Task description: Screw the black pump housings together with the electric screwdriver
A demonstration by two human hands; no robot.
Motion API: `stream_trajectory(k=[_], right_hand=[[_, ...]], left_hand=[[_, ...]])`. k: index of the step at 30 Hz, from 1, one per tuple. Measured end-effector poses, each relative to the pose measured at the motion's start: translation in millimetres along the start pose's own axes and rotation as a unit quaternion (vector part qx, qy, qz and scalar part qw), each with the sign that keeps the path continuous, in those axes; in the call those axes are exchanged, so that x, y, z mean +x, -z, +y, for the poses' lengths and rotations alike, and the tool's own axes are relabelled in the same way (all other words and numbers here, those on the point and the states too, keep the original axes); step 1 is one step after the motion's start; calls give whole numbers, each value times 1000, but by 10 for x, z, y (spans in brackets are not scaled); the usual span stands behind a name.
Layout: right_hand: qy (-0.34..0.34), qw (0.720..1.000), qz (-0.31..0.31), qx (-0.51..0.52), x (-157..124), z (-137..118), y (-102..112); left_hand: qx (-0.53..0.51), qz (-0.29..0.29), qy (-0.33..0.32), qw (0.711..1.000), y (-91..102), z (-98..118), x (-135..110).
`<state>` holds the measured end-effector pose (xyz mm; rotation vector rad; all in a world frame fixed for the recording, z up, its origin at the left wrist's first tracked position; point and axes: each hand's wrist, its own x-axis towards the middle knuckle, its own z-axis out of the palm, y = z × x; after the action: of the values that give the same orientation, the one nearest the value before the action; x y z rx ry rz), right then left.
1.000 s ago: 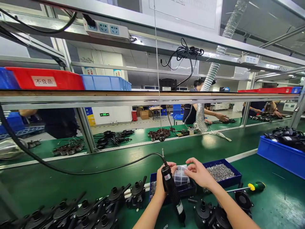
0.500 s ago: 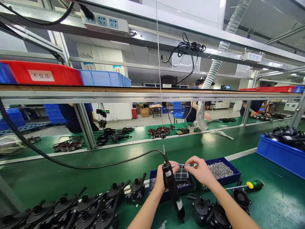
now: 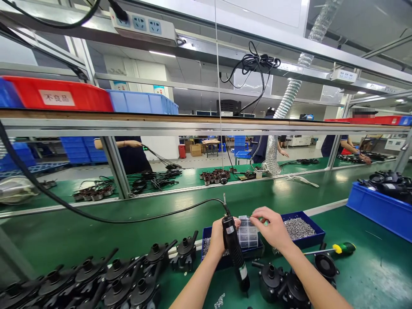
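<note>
A clear plastic box divided into small compartments is held between my two hands, tilted so its grid faces me. My left hand grips its left side, the fingers partly hidden behind a black electric screwdriver. That screwdriver hangs at a slant in front of the hand. With thumb and fingers closed, my right hand pinches the box's upper right edge. Below the box sits a blue tray of small screws. Another blue tray, holding longer metal screws, stands just right of my right hand.
Several black round housings crowd the left front; more lie by my right forearm. A yellow-green screwdriver and a blue bin are at the right. A power cable crosses the bench. Co-workers stand beyond the shelf.
The clear box has tipped from nearly flat to facing me, its compartments now showing. My hands have stayed about in place. A co-worker at the left has shifted, pulling black cables.
</note>
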<state>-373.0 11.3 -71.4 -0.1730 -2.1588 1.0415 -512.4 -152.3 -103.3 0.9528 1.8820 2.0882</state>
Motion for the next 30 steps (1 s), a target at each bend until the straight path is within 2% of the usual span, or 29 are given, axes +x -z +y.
stream_trajectory(k=[3, 8, 14, 21, 30], right_hand=[[29, 999, 18, -3, -7, -70, 27], [13, 999, -17, 24, 3, -99, 5], [12, 1000, 5, 24, -3, -77, 7], [-27, 995, -16, 92, -14, 27, -38], [-29, 992, -41, 117, -49, -21, -123]], left_hand=[[-17, -13, 6, 1000, -20, 83, -30], [-33, -36, 7, 999, -42, 154, -66], [-37, -25, 10, 999, -51, 72, -33], [-23, 11, 17, 1000, -17, -22, 24], [-12, -40, 8, 999, -36, 22, -42]])
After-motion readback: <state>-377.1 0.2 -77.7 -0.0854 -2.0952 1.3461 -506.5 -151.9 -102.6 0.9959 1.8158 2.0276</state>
